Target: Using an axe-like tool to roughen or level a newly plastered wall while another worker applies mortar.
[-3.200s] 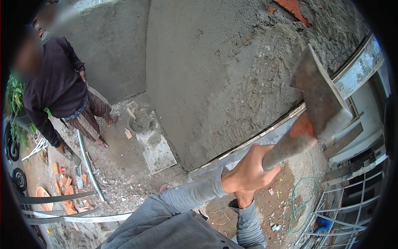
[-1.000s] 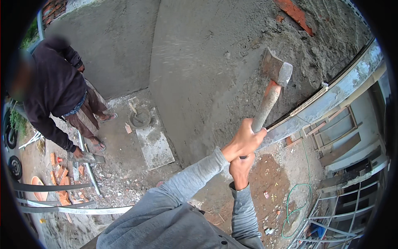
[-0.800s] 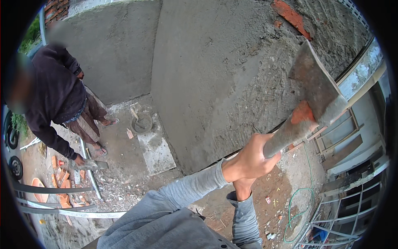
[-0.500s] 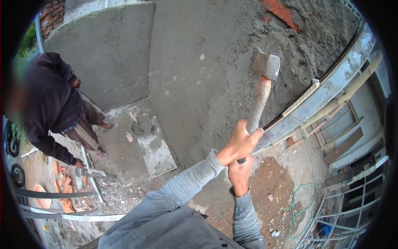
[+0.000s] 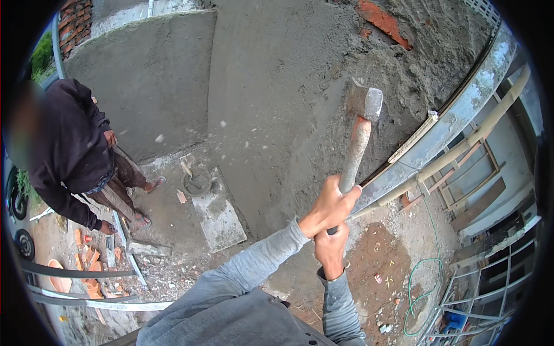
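Head view: the left hand (image 5: 330,209) and right hand (image 5: 332,251) clasp the axe (image 5: 354,154), seemingly chopping the wall (image 5: 306,109) beyond them; another stroke would need drawing back.

The left forearm (image 5: 259,254), in a grey sleeve, slants from lower left up toward the right, ending in a bare wrist. Beyond it the left hand (image 5: 326,209) is closed in a firm grip, fingers curled. The right forearm (image 5: 342,305) rises almost upright from the lower edge, its cuff just short of the wrist. The right hand (image 5: 332,249) is clenched too, just below the left, nearer the torso (image 5: 248,320).
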Demonstrator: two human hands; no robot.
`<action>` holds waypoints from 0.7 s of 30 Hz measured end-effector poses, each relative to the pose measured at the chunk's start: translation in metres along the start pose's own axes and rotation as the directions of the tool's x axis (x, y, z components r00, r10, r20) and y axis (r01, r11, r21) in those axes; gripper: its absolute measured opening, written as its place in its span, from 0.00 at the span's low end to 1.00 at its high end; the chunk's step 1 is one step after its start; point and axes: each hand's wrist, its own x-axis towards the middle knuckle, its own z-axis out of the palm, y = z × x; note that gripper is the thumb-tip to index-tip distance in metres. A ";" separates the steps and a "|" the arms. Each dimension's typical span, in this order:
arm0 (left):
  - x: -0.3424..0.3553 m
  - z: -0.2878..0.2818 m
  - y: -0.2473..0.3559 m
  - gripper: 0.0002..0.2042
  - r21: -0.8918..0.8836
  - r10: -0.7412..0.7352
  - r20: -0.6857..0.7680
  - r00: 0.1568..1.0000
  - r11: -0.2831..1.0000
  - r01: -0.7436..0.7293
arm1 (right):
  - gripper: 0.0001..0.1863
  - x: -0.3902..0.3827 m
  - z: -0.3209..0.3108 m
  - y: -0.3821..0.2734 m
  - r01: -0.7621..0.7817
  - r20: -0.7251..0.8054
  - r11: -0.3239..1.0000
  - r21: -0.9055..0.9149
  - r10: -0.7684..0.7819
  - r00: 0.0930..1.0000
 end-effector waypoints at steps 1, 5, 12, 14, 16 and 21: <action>-0.007 0.000 0.007 0.11 -0.017 0.025 0.040 0.999 1.000 -0.024 | 0.07 -0.008 -0.001 -0.009 0.002 0.006 0.999 0.037 -0.002 1.000; -0.035 0.016 0.036 0.09 -0.044 0.387 0.116 0.915 0.922 -0.384 | 0.17 -0.021 -0.004 -0.019 0.293 -0.141 0.953 -0.083 -0.302 0.943; -0.008 -0.003 -0.003 0.12 0.081 -0.028 -0.044 0.999 0.996 0.032 | 0.06 -0.005 0.001 0.004 -0.099 0.084 0.995 -0.028 0.101 0.991; 0.005 -0.006 0.002 0.13 0.035 0.060 -0.050 0.997 0.998 -0.058 | 0.07 0.007 0.007 0.000 0.025 0.021 1.000 0.001 -0.025 0.999; -0.022 -0.005 0.018 0.11 -0.032 0.037 0.043 0.998 0.999 -0.036 | 0.10 -0.023 0.001 -0.014 -0.033 0.052 0.999 0.034 0.031 0.998; -0.052 0.010 0.043 0.06 -0.063 0.540 0.282 0.793 0.835 -0.546 | 0.20 -0.037 0.002 0.010 0.311 -0.194 0.896 -0.316 -0.382 0.904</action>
